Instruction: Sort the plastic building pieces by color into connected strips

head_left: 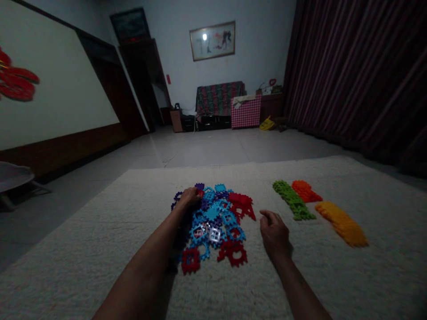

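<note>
Reaching to the pile [212, 213] on the mat [133, 231] with the left hand [191, 195], curled, with grip impossible to tell; holding the right hand [274, 229], loosely bent, empty, between pile and green pieces [290, 200].

Home living room, framed wall picture [212, 41], striped curtains [320, 66], pale rug [110, 222]

Central pile [211, 214] blue, purple, red; cloth [246, 114] pink-white checked.
</note>
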`<state>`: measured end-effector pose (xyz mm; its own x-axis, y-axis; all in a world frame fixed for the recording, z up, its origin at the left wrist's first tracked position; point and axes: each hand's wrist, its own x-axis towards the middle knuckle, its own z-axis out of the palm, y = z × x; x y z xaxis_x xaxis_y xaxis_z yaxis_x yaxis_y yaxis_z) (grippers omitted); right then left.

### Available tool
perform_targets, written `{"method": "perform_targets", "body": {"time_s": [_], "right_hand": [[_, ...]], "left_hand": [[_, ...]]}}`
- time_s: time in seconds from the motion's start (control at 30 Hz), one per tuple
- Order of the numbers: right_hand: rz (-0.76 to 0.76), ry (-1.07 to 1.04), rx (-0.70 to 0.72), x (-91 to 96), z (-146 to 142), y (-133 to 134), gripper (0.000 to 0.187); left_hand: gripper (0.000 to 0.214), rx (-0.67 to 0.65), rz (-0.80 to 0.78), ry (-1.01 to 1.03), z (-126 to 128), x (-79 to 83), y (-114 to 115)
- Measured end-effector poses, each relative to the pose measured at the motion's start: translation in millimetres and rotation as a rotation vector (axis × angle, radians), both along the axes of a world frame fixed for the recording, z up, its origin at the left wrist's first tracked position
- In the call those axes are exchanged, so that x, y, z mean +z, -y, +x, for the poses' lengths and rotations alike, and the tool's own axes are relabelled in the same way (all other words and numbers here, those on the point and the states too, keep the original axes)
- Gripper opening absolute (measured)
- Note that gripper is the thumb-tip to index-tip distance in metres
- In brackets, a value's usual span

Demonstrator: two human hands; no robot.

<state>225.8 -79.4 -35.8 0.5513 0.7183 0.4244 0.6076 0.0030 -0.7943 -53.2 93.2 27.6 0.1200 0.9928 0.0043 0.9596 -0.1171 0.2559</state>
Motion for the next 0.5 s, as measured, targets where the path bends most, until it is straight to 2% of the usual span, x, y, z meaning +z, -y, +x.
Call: {"method": "perform_targets", "body": {"time_s": [0.17, 0.27, 0.4, 0.5], "right_hand": [[0.007, 0.009, 0.002, 0.9, 0.1, 1.3, 0.035], [0.012, 0.021, 0.009, 2.3, -0.2, 1.9, 0.034], [0.007, 0.027, 0.001, 2.3, -0.6, 1.0, 0.033], [0.017, 0.028, -0.002, 1.7, -0.8, 0.1, 0.033]], "left_hand": [[0.036, 0.013, 0.004, 0.047, 0.2, -7.2, -6.6], [0.034, 0.101, 0.034, 0.158, -3.8, -6.4, -7.8], [0.029, 0.204, 0.158, 0.394, 0.0, 2.3, -5.5], [0.033, 0.201, 0.169, 0.626, 21.9, 9.0, -0.3]]}}
